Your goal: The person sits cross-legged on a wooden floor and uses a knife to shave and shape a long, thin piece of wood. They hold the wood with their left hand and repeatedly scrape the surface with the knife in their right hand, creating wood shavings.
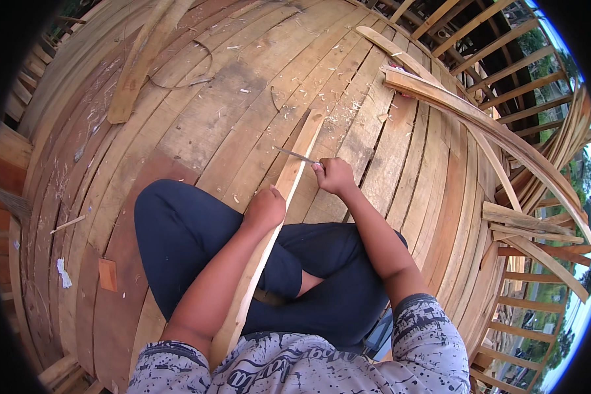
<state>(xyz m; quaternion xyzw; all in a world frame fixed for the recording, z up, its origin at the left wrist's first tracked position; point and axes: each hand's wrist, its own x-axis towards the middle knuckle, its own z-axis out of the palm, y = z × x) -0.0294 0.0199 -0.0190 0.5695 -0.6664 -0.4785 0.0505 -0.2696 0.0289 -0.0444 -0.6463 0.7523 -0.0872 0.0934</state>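
Note:
A long, narrow wooden strip runs from beside my body, across my crossed legs, to the plank floor ahead. My left hand is closed round the strip about halfway along it. Farther up, my right hand is closed on the handle of a knife, most of which the fingers cover. The thin metal blade points left and lies across the strip, toward its far end. Pale wood shavings are scattered on the planks around that end.
Around me spreads a floor of wooden planks. Long boards lie at the far right, another board at the far left. On the left are a small square wood piece and a white scrap. Slatted framing edges the right side.

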